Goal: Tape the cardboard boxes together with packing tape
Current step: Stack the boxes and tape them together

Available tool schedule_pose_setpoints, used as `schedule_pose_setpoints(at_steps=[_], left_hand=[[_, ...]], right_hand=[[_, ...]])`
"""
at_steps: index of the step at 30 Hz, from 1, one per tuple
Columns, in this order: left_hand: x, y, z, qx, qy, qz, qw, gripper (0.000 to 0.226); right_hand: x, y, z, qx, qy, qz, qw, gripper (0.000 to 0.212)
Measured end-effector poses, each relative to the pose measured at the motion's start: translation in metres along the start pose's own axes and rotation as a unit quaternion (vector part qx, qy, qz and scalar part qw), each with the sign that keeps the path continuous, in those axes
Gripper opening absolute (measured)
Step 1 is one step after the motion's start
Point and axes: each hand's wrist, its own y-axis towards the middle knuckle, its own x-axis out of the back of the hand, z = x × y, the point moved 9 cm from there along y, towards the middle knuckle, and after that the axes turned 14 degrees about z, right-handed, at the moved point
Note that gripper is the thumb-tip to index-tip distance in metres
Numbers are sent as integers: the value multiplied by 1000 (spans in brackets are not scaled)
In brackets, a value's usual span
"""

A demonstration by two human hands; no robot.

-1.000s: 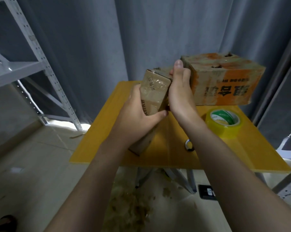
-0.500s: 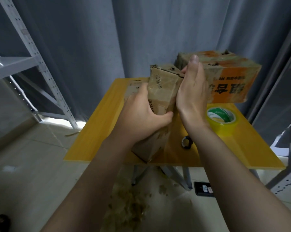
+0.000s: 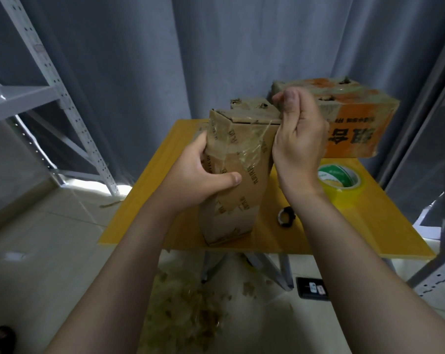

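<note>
the yellow table [image 3: 144, 205] carries everything. at its far right corner sits the orange-printed box [image 3: 356, 134], the biggest carton, resting flat. the tall brown box [image 3: 241, 200] stands on end at the table's near edge, tilted a little, with a second brown box [image 3: 252, 108] just behind it toward the table's back. the tall box looks light and probably empty. its walls are worn, creased and soft enough to dent, so it is best held by the corners and long edges rather than by the middle of a face. its old tape patches will likely be slick under the fingers. the left hand [image 3: 203, 180] grips its left edge, fingers wrapped behind and thumb pressed flat across the front. the right hand [image 3: 298, 144] is curled tight at the upper right corner, thumb against forefinger, apparently pinching the end of the clear tape [image 3: 252, 154] that stretches wrinkled across the front face. the tape roll [image 3: 341, 185] lies flat on the table's right side, in front of the orange-printed box. a small black ring [image 3: 285, 217] lies near the table's front edge, right of the tall box.
</note>
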Motion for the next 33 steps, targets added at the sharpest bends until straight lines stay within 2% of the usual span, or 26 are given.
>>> schedule_pose_setpoints(at_steps=[5, 7, 9, 11, 14, 16, 18, 21, 23, 26, 30, 33], left_hand=[[0, 2, 9, -9, -70, 3, 997, 61], [0, 3, 13, -13, -99, 1, 995, 62], [1, 4, 17, -16, -135, -6, 991, 70], [2, 3, 21, -16, -182, -27, 983, 81], [9, 1, 24, -15, -223, -68, 972, 76], [12, 0, 22, -9, -203, -98, 974, 76], [13, 0, 14, -6, -134, -120, 984, 86], [0, 4, 2, 19, -11, -88, 996, 132], [-4, 6, -1, 30, 24, -88, 995, 147], [-5, 8, -3, 33, 78, -105, 991, 148], [-1, 5, -8, 33, 88, -155, 983, 136], [-10, 5, -9, 34, 110, -140, 983, 129]], right_hand=[[-2, -3, 3, -5, 38, -10, 999, 30], [-8, -5, 1, -32, 65, 7, 997, 31], [-20, -6, -4, -72, 87, 57, 992, 33], [-36, -11, -17, -131, 131, 140, 973, 38], [-56, -20, -23, -172, 198, 249, 932, 45], [-59, -25, -22, -167, 216, 257, 927, 54], [-54, -25, -22, -163, 201, 221, 940, 60], [-48, -21, -21, -170, 143, 196, 955, 73], [-44, -16, -19, -173, 118, 198, 958, 81], [-42, -10, -10, -174, 111, 219, 954, 88], [-41, -7, 0, -188, 153, 211, 947, 59], [-40, -5, -3, -232, 152, 202, 939, 54]])
